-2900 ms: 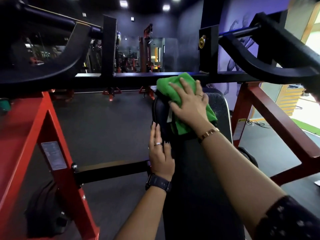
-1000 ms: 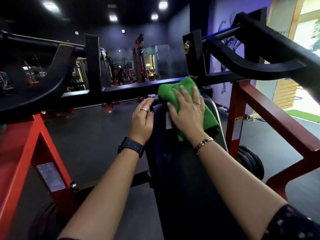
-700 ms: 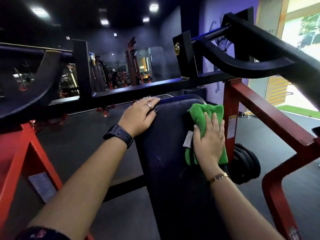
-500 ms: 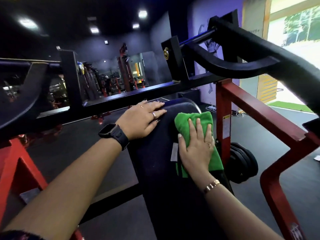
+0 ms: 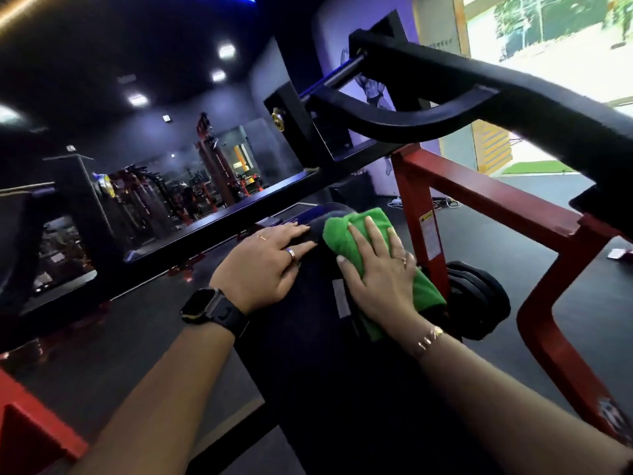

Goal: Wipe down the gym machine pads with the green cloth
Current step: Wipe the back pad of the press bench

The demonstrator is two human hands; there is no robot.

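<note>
A long black bench pad (image 5: 308, 365) runs away from me through the middle of the head view. The green cloth (image 5: 346, 231) lies bunched on the pad's far right part, near its top end. My right hand (image 5: 376, 279) presses flat on the cloth, fingers spread over it. My left hand (image 5: 263, 265) rests palm down on the pad's left side beside the cloth, fingers extended, holding nothing; a black watch is on that wrist.
A black crossbar (image 5: 219, 217) passes just beyond the pad's top. A black curved lever arm (image 5: 445, 97) hangs above right. Red frame legs (image 5: 421, 214) stand right, with black weight plates (image 5: 479, 303) on the floor beside the pad. Another red frame part (image 5: 30, 430) is at lower left.
My right hand has slid the cloth up the pad's right side toward the top end. My left hand stays flat on the pad's left side. The view has tilted.
</note>
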